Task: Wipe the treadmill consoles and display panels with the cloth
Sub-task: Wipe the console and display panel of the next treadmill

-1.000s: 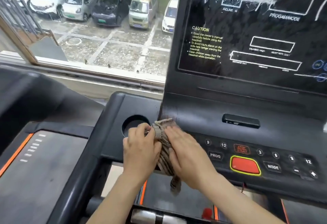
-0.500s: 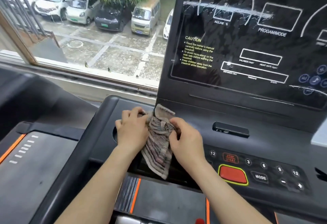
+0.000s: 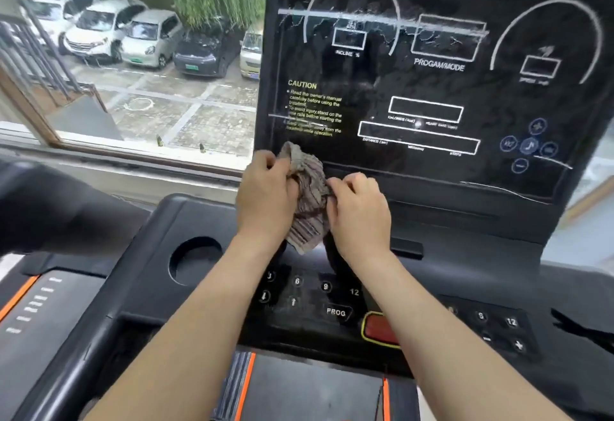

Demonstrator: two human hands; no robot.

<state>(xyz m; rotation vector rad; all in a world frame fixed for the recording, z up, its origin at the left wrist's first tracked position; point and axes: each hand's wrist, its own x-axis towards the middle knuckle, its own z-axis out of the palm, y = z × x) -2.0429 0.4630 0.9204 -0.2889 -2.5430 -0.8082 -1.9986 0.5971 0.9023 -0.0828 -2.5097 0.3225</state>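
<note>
A crumpled brown striped cloth (image 3: pixel 307 203) hangs between both hands in front of the lower left corner of the black display panel (image 3: pixel 432 88). My left hand (image 3: pixel 265 194) grips its upper left part. My right hand (image 3: pixel 358 211) pinches its right edge with curled fingers. Below them lies the black console (image 3: pixel 309 297) with numbered buttons, a PROG key and a red stop button (image 3: pixel 378 329) partly hidden by my right forearm. The panel shows white smears and streaks.
A round cup holder (image 3: pixel 194 259) sits left of the keypad. Another treadmill (image 3: pixel 40 304) with orange trim stands at the left. A window (image 3: pixel 133 71) behind looks onto parked cars. The treadmill belt (image 3: pixel 309 387) is below.
Both hands have lifted the cloth from the console's left edge up to the bottom left of the display panel, bunching it. The view has tilted so more of the panel shows.
</note>
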